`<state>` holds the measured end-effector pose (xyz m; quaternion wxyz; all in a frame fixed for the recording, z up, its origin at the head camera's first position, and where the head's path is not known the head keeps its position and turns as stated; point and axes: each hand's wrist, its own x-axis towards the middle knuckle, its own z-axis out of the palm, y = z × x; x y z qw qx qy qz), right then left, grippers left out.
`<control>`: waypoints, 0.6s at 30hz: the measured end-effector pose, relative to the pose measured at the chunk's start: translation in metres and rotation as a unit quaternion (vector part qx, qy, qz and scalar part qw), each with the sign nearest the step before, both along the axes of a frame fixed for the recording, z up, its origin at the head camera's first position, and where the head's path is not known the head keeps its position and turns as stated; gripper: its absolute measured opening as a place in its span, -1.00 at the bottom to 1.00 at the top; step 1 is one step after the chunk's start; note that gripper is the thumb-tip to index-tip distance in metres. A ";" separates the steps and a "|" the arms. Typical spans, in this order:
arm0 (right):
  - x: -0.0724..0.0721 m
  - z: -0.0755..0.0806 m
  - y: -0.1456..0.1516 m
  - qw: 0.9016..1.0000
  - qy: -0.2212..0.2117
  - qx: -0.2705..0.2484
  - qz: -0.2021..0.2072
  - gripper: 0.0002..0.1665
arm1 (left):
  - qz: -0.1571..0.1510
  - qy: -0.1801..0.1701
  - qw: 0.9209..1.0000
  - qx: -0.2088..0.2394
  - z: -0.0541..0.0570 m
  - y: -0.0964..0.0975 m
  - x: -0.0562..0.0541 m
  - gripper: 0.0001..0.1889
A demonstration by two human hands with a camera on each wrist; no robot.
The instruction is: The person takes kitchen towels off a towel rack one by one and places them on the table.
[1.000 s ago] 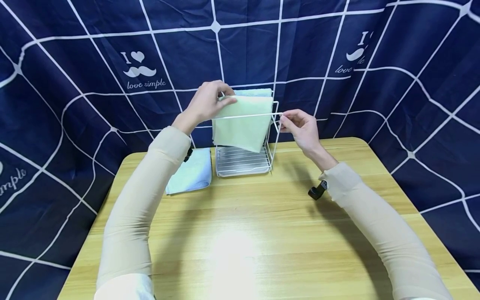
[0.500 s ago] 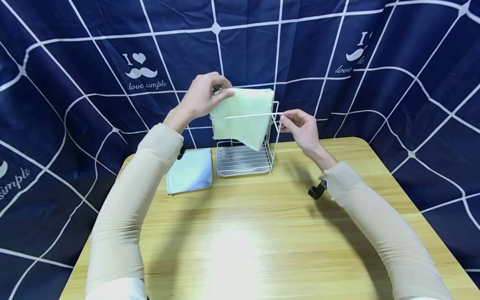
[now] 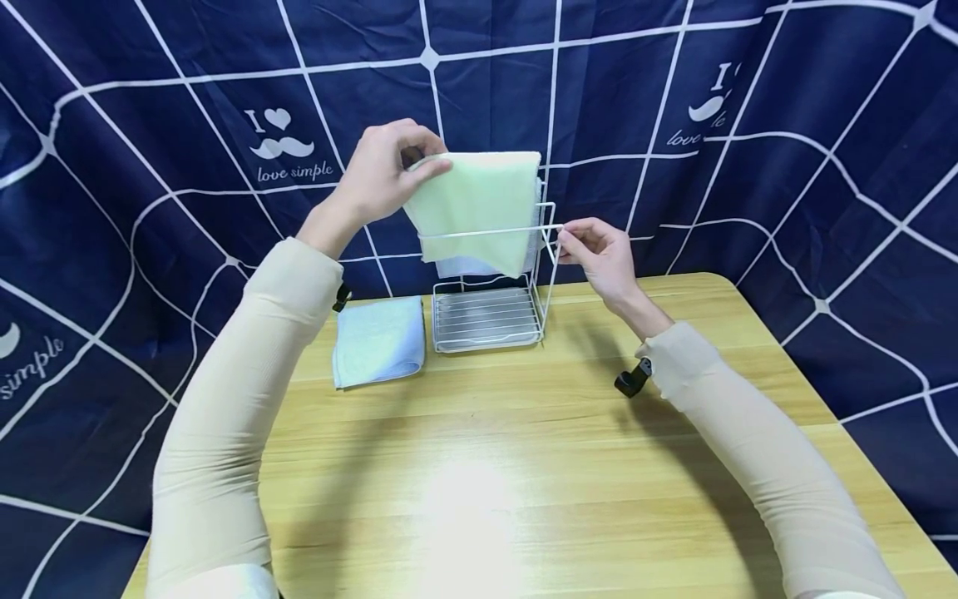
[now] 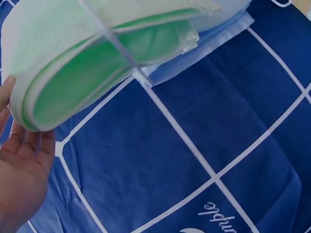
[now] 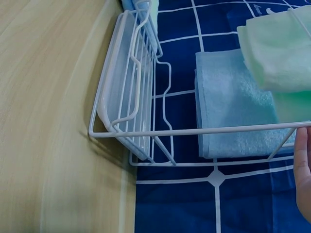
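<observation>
My left hand (image 3: 382,175) pinches the upper left corner of a folded pale green towel (image 3: 479,195). This towel hangs behind the top front bar of a white wire rack (image 3: 550,274), above its bottom tray. In the left wrist view the fold gapes open, with my fingers (image 4: 30,145) at its rounded edge. Behind the green towel a light blue towel (image 5: 218,107) hangs on the rack's back side, partly covered. My right hand (image 3: 602,254) grips the rack's top front right corner between thumb and fingers.
A folded blue towel (image 3: 377,341) lies on the wooden table (image 3: 584,466), left of the rack. The rack's silver tray (image 3: 486,320) sits under a wire grid. A dark blue curtain (image 3: 494,108) with white lines hangs close behind the rack.
My left hand has lifted up and to the left, raising the green towel so its lower edge sits higher. More of the blue towel shows below it. The right hand keeps its hold.
</observation>
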<state>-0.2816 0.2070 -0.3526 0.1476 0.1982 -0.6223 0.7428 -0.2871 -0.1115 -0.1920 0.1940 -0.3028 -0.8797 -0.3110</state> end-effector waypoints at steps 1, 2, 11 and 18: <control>0.000 0.000 0.000 1.000 0.000 0.000 0.000 -0.75 | 0.001 0.001 1.000 0.003 0.001 -0.001 0.001 -0.74; 0.000 0.000 0.000 1.000 -0.001 0.000 -0.002 -0.72 | 0.002 0.003 1.000 0.006 0.002 -0.002 0.001 -0.74; 0.000 -0.001 0.000 1.000 -0.004 -0.003 0.001 -0.75 | 0.000 0.023 0.999 0.048 0.010 -0.014 0.009 -0.77; 0.000 0.001 0.000 1.000 0.000 0.009 -0.005 -0.79 | 0.012 0.023 0.998 0.066 0.020 -0.025 0.015 -0.76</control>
